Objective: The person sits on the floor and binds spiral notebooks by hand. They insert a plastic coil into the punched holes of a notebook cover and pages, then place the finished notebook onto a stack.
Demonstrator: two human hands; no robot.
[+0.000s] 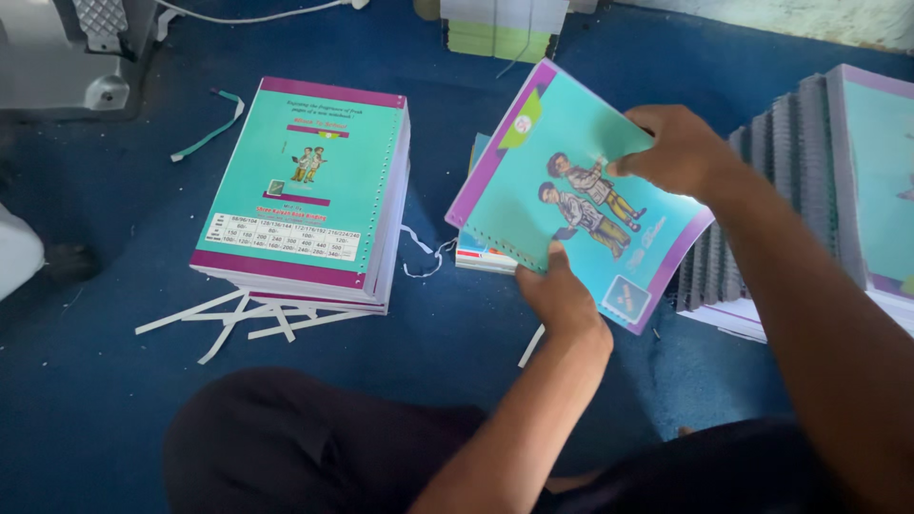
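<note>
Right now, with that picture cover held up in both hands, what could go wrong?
The teal cover is pinched only at its edges by the left hand and right hand, so the thin sheet could bend or crease. The stack of punched covers sits skewed on loose paper strips, so it might slide if knocked. The spiral-bound notebooks lean close by the right forearm, which could brush them.
</note>
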